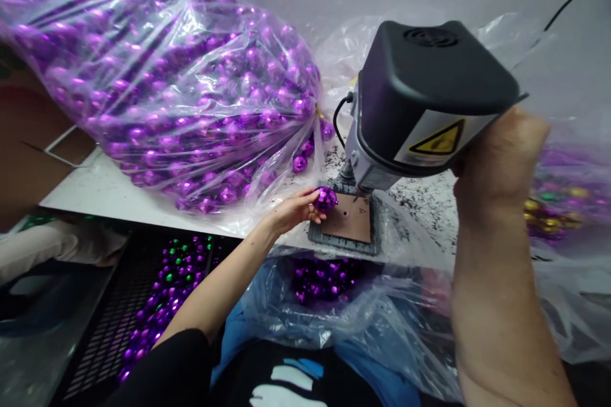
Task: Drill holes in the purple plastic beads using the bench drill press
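Under the black head of the small drill press, at about six o'clock from its bit, sits a brown base plate with a few holes in it. My left hand pinches a faceted purple ball between thumb and fingertips, at nine o'clock of the plate, just touching its edge. My right hand is raised at three o'clock of the machine's head, close against its side; whether it grips a lever there I cannot tell, as the fingers are hidden behind the housing.

A big clear bag of purple balls lies at ten o'clock of the press, and a second open bag with more purple balls hangs below the table edge at six o'clock. Dark shavings speckle the white table.

By my judgement the step in hand is placing the ball for drilling. Next it must slide squarely under the bit and be held steady, fingers clear.
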Motion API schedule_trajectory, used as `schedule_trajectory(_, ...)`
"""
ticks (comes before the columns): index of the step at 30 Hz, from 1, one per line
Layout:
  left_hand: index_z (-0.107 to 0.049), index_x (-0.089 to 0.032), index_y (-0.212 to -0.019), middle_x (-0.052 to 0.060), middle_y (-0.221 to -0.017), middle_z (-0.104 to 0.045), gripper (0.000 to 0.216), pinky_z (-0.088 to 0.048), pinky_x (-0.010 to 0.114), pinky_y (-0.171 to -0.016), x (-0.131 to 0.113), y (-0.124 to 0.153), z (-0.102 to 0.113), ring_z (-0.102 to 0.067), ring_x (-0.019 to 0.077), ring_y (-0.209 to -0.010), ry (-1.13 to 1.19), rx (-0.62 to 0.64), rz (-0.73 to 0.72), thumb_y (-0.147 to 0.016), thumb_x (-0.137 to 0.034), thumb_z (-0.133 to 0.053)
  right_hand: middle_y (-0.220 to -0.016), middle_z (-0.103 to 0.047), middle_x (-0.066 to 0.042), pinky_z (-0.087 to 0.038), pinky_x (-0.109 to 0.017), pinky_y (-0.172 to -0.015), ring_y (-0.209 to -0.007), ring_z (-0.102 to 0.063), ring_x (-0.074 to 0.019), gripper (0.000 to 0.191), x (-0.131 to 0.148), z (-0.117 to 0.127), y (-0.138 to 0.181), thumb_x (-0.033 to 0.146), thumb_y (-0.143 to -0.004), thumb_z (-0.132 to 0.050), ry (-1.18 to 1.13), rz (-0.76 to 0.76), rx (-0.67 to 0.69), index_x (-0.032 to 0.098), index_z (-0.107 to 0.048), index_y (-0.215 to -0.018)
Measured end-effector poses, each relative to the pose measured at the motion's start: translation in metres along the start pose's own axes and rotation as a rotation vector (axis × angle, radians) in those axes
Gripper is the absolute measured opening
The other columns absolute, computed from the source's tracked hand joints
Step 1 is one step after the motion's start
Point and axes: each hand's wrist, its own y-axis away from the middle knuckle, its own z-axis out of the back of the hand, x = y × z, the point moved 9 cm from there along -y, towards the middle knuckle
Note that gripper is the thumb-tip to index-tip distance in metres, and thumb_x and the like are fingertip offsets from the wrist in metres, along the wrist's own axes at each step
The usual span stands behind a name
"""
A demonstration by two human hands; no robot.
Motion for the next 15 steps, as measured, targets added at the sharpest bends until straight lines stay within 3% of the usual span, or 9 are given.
schedule_trajectory(9, -0.061, -0.019, -0.133, 0.005, -0.096, -0.074, 0.059, -0.058, 0.024, -0.062, 0.004, -0.008, -0.011, -0.072, 0.0134, -0.07, -0.125, -0.057, -0.014, -0.084, -0.043, -0.085, -0.057, -0.033, 0.006, -0.028, -0.021, -0.049, -0.056, -0.035, -0.0045, 0.049, -0.007, 0.009, -0.005, 0.057, -0.088, -0.058, 0.109, -0.003, -0.023, 0.022, -0.036, -0.062)
schedule_trajectory(15, -0.061, -0.019, -0.133, 0.004, -0.102, -0.072, 0.072, -0.051, 0.022, -0.057, 0.0, -0.011, -0.015, -0.064, 0.0089, -0.065, -0.411, -0.112, -0.068, -0.073, -0.044, -0.091, -0.06, -0.041, 0.003, -0.036, -0.02, -0.059, -0.063, -0.046, -0.0035, 0.047, -0.007, 0.008, -0.006, 0.049, -0.094, -0.054, 0.12, 0.026, -0.028, 0.019, -0.037, -0.061)
